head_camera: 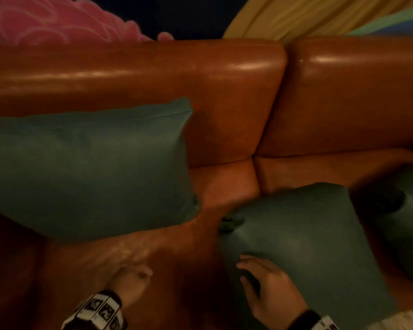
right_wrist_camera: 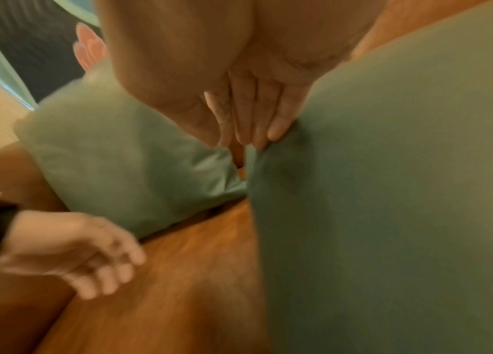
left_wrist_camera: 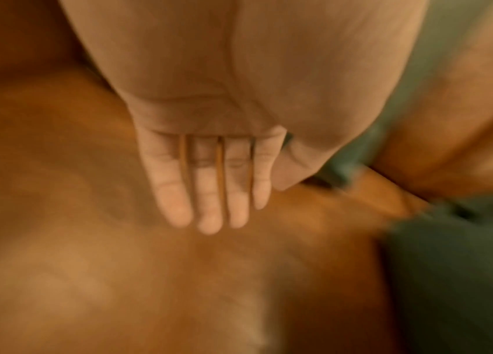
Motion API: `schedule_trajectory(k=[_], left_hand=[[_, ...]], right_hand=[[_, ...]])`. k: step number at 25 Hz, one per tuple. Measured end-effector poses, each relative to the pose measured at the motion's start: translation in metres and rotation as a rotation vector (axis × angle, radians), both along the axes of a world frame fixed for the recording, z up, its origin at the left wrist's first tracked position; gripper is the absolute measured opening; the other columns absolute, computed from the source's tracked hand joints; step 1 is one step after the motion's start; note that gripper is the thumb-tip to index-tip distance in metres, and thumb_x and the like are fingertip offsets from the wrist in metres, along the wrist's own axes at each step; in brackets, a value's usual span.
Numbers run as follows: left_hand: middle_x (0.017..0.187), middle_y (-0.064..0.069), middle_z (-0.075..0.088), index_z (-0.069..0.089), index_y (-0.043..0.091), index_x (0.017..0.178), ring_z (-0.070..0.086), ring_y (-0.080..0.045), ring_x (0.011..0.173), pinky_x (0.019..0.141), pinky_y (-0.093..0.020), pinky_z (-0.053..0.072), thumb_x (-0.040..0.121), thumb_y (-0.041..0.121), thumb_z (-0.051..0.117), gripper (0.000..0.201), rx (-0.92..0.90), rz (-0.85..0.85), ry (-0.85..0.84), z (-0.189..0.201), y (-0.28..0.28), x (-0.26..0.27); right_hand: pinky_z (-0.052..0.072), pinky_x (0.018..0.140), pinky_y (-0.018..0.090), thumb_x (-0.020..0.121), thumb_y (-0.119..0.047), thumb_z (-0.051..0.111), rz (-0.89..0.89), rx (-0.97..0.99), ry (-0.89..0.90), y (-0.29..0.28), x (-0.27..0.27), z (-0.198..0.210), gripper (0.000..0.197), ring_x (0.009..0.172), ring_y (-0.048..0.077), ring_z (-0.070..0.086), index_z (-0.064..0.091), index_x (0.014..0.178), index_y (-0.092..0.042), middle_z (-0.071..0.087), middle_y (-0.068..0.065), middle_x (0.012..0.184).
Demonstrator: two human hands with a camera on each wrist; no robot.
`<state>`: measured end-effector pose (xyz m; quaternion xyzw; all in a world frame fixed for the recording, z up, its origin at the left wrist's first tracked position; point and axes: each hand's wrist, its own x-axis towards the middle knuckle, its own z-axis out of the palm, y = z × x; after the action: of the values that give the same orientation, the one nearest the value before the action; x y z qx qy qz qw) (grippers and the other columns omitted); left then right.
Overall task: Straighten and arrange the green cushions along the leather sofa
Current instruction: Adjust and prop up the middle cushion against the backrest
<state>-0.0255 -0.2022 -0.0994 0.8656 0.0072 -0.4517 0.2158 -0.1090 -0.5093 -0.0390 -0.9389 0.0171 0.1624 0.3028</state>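
A green cushion (head_camera: 86,167) leans on the backrest of the brown leather sofa (head_camera: 153,75) at the left. A second green cushion (head_camera: 303,246) stands tilted on the seat right of centre. My right hand (head_camera: 246,275) is at its near left edge. In the right wrist view its straight fingers (right_wrist_camera: 281,124) touch that cushion (right_wrist_camera: 390,215) without curling round it. My left hand (head_camera: 138,275) hovers over the bare seat with straight fingers (left_wrist_camera: 239,191) and holds nothing. A third green cushion (head_camera: 408,234) lies at the right edge, partly cut off.
Behind the backrest are a pink ruffled cushion (head_camera: 45,20) at the top left and yellow fabric (head_camera: 296,15) at the top right. A strip of bare seat (head_camera: 224,186) runs between the left and middle cushions.
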Motion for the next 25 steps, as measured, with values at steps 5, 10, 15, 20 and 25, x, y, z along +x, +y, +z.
schedule_trajectory(k=[5,10,15,20,25], left_hand=[[0.097,-0.010,0.073,0.072,0.027,0.080,0.066,-0.019,0.088,0.084,-0.025,0.047,0.088,0.019,0.059,0.018,-0.148,0.134,-0.262,-0.003,-0.154,0.035],[0.103,-0.007,0.068,0.068,0.018,0.085,0.063,-0.026,0.100,0.094,-0.033,0.046,0.091,0.008,0.053,0.019,-0.194,0.144,-0.021,-0.015,-0.229,0.062],[0.133,-0.006,0.053,0.049,0.019,0.131,0.051,-0.025,0.117,0.104,-0.028,0.036,0.098,0.020,0.041,0.035,0.194,-0.054,-0.045,-0.033,-0.213,0.009],[0.120,-0.010,0.062,0.062,0.022,0.105,0.057,-0.026,0.106,0.100,-0.036,0.042,0.096,0.022,0.046,0.019,0.121,0.317,0.005,-0.044,-0.180,-0.042],[0.119,-0.012,0.058,0.063,0.005,0.114,0.057,-0.034,0.111,0.070,-0.025,0.044,0.091,0.000,0.053,0.026,-0.052,1.221,-0.133,-0.020,-0.121,-0.038]], right_hand=[[0.044,0.096,0.019,0.079,-0.031,0.056,-0.115,-0.027,-0.149,-0.120,-0.004,0.015,0.026,0.103,0.007,0.063,0.068,0.101,-0.026,0.068,-0.007,0.111],[0.033,0.105,0.018,0.080,-0.034,0.058,-0.040,-0.167,0.043,-0.200,0.024,0.012,0.041,0.125,0.012,0.050,0.059,0.120,-0.026,0.055,-0.006,0.134],[0.029,0.111,0.025,0.082,-0.033,0.057,0.090,-0.143,0.152,-0.194,0.025,0.000,0.051,0.135,0.011,0.034,0.046,0.131,-0.032,0.038,-0.009,0.147],[0.029,0.113,0.027,0.080,-0.031,0.057,0.150,-0.142,0.162,-0.186,0.017,-0.011,0.052,0.137,0.011,0.034,0.047,0.131,-0.033,0.036,-0.009,0.149],[0.032,0.111,0.026,0.079,-0.029,0.063,0.093,-0.144,0.199,-0.194,0.019,-0.020,0.051,0.134,0.010,0.039,0.049,0.127,-0.035,0.041,-0.010,0.145]])
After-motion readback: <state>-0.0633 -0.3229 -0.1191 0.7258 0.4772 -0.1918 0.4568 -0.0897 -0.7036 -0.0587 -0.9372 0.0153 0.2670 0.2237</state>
